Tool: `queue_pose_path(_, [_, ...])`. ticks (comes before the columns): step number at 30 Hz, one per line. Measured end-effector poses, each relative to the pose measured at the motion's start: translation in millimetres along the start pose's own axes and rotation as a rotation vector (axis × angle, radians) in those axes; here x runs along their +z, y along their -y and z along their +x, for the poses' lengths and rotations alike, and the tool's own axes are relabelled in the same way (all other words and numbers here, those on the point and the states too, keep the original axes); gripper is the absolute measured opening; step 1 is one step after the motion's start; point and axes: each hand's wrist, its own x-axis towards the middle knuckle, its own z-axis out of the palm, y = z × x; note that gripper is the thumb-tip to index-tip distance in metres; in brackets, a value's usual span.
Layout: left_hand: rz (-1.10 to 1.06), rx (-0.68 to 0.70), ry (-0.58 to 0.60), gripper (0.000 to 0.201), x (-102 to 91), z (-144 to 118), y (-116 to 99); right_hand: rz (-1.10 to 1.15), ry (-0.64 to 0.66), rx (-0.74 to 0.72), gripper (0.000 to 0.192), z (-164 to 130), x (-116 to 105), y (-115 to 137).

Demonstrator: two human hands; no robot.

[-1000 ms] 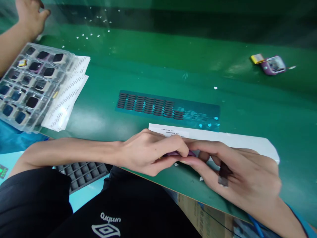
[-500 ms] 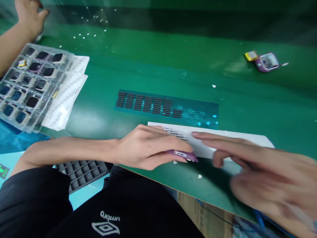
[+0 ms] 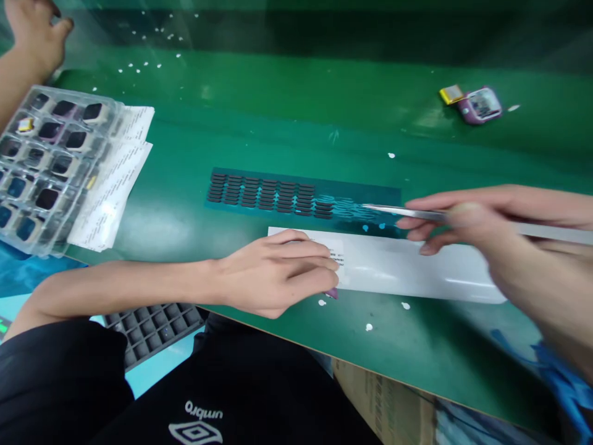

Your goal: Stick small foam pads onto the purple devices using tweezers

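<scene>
Near the worktop's front edge, my left hand (image 3: 273, 272) lies closed over a purple part (image 3: 332, 293), beside the white strip (image 3: 417, 272). Further right, my right hand (image 3: 467, 219) pinches tweezers (image 3: 407, 212), tips over the teal gasket sheet (image 3: 301, 198).

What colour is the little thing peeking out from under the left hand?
Purple. The little case peeks out under the left hand fingertips, seen in the head view.

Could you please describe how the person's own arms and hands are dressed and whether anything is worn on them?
Both forearms are bare, with no sleeves reaching them. The left hand and right hand wear no gloves, and no rings or wristband show. A black garment with a white logo covers the body below.
</scene>
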Motion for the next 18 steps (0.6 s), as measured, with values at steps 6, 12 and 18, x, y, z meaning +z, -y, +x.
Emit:
queue_pose_path(6, [0.007, 0.048, -0.009, 0.017, 0.9, -1.6, -1.1, 0.369, 0.032, 0.151, 0.04, 11.5, 31.5, -11.5])
queue_pose_path(12, [0.034, 0.026, 0.11, 0.022, 1.0, -2.2, 1.7, 0.37, 0.383, 0.05, 0.057, 12.2, 32.3, -17.8])
queue_pose_path(18, [0.035, 0.018, 0.16, 0.021, -0.7, -2.9, 3.9, 0.124, 0.44, -0.173, 0.055, 8.6, 31.0, -13.2])
